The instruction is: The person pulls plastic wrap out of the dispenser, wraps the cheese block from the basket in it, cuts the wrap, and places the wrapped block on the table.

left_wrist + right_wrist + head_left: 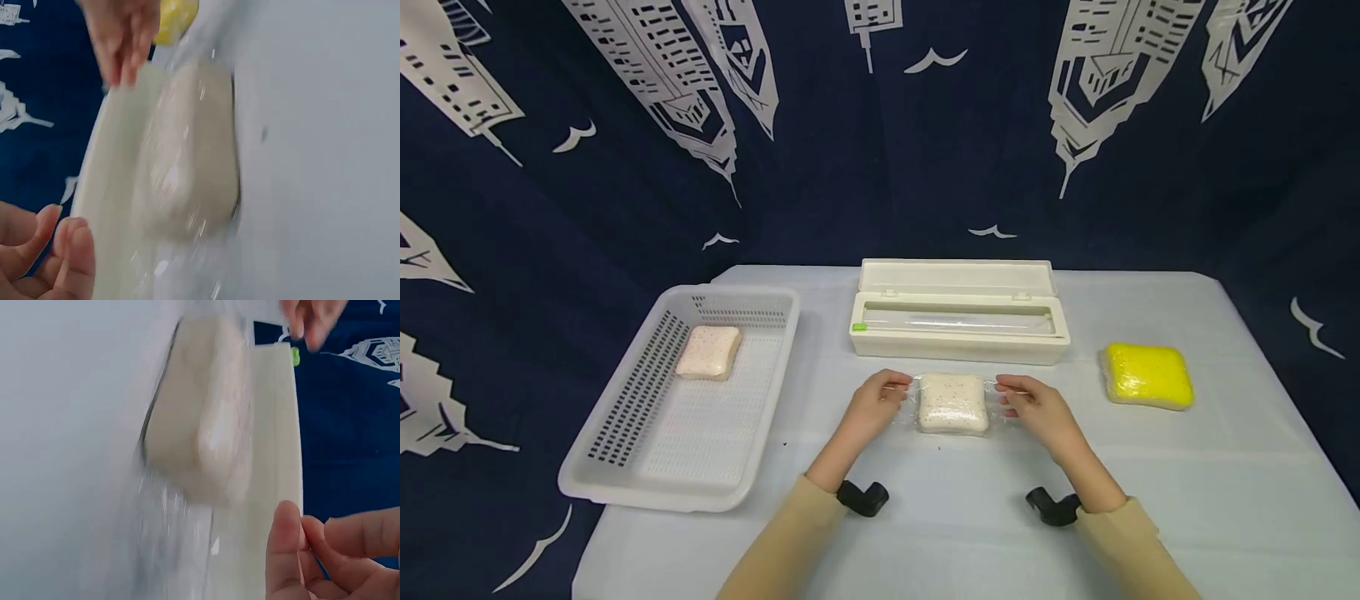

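Speckled pale block [953,404] is in the middle of the white table [925,533], just on the near side of the long cream box [955,348], which has its lid up. Clear film [169,550] is around the block and sticks out past its left and right ends. The block is a bit longer from left to right than from near to far, so its long way runs along the box and points at both hands. It lies to the right of the left hand [874,406] and to the left of the right hand [1037,412], and each hand looks about as near to it as the other. On each hand, the thumb and finger tips are close together, with only a narrow gap or none, beside the film's ends. I cannot tell if they pinch the film, or if the block sits flat on the table. Far off to the left, a white basket [655,496] has another speckled block [709,352] inside. A shiny yellow block [1148,376] lies to the right.
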Demonstrator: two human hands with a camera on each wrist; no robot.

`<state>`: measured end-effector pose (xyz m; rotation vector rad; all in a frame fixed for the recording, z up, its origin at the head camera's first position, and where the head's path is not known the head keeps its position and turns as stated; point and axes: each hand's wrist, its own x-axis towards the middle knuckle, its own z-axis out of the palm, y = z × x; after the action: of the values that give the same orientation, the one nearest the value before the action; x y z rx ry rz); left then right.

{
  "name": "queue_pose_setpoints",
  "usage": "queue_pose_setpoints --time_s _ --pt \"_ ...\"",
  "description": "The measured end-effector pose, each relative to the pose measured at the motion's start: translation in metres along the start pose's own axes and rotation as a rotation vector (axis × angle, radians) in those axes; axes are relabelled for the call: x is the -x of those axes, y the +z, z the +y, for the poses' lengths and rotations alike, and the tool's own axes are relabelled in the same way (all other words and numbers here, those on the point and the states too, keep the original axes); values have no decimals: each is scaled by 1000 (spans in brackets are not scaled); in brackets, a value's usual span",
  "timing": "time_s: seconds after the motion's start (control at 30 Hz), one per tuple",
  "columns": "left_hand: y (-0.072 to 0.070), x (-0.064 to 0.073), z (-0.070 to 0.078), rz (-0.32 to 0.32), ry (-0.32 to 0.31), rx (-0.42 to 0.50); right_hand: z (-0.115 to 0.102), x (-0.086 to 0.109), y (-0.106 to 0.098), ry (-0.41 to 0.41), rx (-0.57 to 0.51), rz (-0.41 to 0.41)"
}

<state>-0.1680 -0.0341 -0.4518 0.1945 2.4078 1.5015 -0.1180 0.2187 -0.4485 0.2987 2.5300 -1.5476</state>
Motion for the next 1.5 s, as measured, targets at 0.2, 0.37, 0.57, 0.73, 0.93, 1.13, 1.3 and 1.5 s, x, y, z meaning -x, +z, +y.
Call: queue_pose_setpoints --time_s 0.2,0.37,0.57,0.73,0.93,1.13,1.3,1.5 --pt "31 -15 -2 11 -110 80 0 -13 25 99 -94 5" --pt "35 -17 -15 23 -216 112 10 -13 32 158 -101 5" --pt "36 -14 -24 6 -239 172 18 -11 32 208 -170 26" --pt "41 -13 -25 -1 -211 196 15 -11 35 226 -169 21" --pt "46 -11 -19 10 -175 148 7 -9 43 208 -119 13" --pt "50 -14 -16 21 -170 152 7 -8 45 204 -98 21" --pt "43 -14 -17 -8 -183 189 8 -10 35 211 -147 -5" --pt "29 -20 -12 25 -217 204 6 -14 15 200 -157 -11"
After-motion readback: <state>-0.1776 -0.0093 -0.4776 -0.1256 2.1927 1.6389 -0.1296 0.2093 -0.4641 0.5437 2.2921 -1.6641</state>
